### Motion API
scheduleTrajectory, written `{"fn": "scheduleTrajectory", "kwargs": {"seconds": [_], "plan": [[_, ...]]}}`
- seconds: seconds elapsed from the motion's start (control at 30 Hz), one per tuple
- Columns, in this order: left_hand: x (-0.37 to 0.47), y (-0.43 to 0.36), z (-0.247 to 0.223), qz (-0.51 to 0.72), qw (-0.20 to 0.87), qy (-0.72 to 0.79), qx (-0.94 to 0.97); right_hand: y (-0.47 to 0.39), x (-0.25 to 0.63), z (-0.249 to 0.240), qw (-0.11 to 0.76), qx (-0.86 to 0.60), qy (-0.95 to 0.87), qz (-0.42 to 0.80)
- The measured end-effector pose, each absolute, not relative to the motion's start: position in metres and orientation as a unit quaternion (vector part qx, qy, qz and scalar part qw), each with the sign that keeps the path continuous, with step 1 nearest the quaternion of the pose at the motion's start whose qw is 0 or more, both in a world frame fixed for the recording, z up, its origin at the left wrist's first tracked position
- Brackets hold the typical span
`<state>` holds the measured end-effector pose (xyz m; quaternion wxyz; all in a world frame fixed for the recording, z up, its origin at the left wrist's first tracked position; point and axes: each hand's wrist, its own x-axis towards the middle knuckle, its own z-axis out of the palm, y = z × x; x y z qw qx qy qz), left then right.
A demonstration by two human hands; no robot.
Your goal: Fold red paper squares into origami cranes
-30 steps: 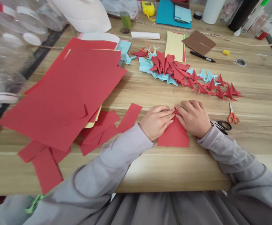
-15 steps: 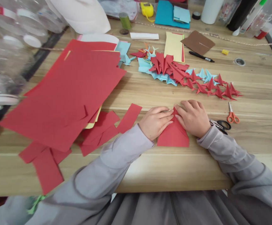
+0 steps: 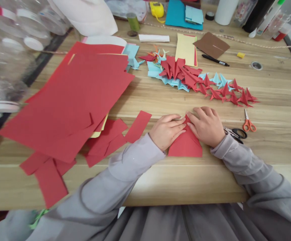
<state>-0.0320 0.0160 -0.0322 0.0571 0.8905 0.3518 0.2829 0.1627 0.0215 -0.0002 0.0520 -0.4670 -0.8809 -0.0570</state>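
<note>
A small sheet of red paper (image 3: 187, 147) lies on the table before me, its upper end folded to a point. My left hand (image 3: 167, 130) presses on its upper left side, fingers together and pointing right. From the other side my right hand (image 3: 207, 125) grips the folded tip, thumb and fingers bent around the right fold. Both hands partly hide the upper folds. Black-handled scissors (image 3: 237, 133) lie beside my right wrist, partly covered by it. Orange-handled scissors (image 3: 249, 124) rest a little farther right.
Large red sheets (image 3: 77, 97) are stacked at left, with cut red strips (image 3: 139, 126) around them. Folded red paper pieces (image 3: 225, 92) and blue ones stand behind my hands. Farther back are a pen (image 3: 215, 60), brown paper (image 3: 212, 45) and a yellow tape measure (image 3: 156, 10). Plastic bottles (image 3: 7, 60) crowd the left.
Almost nothing moves. The fingers shift very slightly over the folded tip, and the paper stays in place.
</note>
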Motion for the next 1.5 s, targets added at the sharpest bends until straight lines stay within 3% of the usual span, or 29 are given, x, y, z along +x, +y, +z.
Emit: {"fn": "scheduleTrajectory", "kwargs": {"seconds": [1.5], "plan": [[-0.0291, 0.0159, -0.0316, 0.269, -0.005, 0.343, 0.900, 0.0225, 0.1633, -0.0033, 0.075, -0.477, -0.874, -0.052]]}}
